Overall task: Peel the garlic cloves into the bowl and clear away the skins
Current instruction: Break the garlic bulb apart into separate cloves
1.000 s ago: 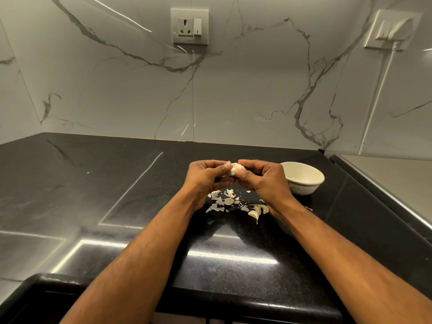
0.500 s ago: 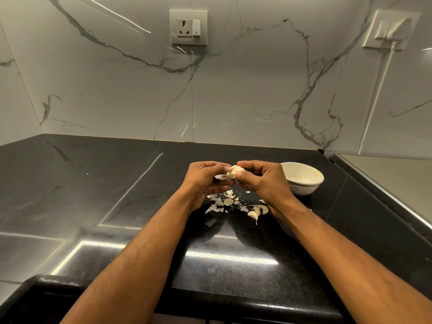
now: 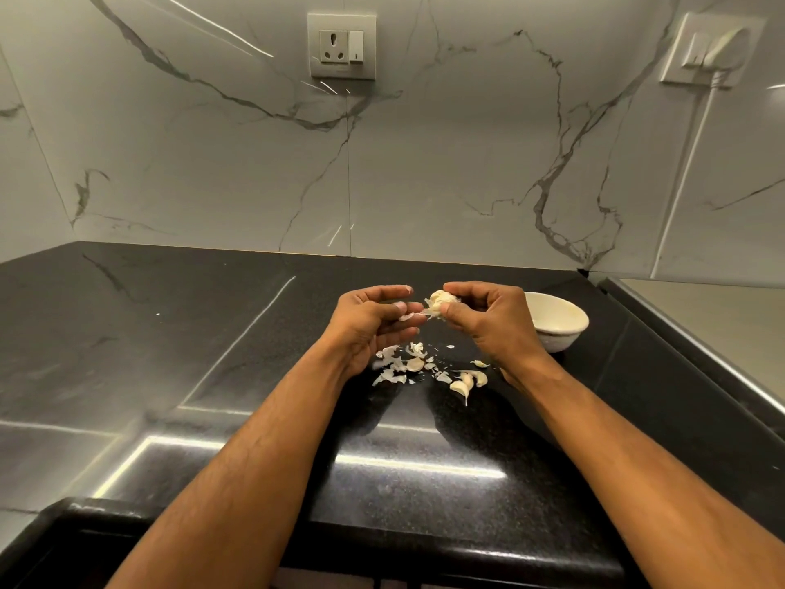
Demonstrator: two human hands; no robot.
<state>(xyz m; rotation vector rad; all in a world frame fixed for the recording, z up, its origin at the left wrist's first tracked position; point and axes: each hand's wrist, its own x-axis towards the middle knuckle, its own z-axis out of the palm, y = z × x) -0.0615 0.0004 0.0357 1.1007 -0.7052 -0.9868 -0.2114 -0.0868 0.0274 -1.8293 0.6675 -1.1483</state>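
While the right hand (image 3: pixel 492 320) holds the garlic (image 3: pixel 439 303) up above the dark surface (image 3: pixel 212 376), its thumb and curled fingers closed round the piece, the left hand (image 3: pixel 374 320) pinches a strip of skin (image 3: pixel 411 316) between thumb and fingertips, with the other fingers only loosely bent. The two hands sit close together over the litter of skins (image 3: pixel 399 367), which looks deliberate: whatever tears off should drop onto the same heap and be easy to gather later. The bowl (image 3: pixel 556 323) stands just right of the right hand and slightly farther off, so a bared clove needs only a short carry; how much is inside it cannot be told from here.

A few loose cloves (image 3: pixel 467 382) lie on the near right edge of the skins, apparently still waiting.

The garlic's exposed part points left, toward the left hand, and its long axis seems to run roughly left to right, though the fingers hide too much to be sure. The strip stretches leftward from its lower left side, nearly level.
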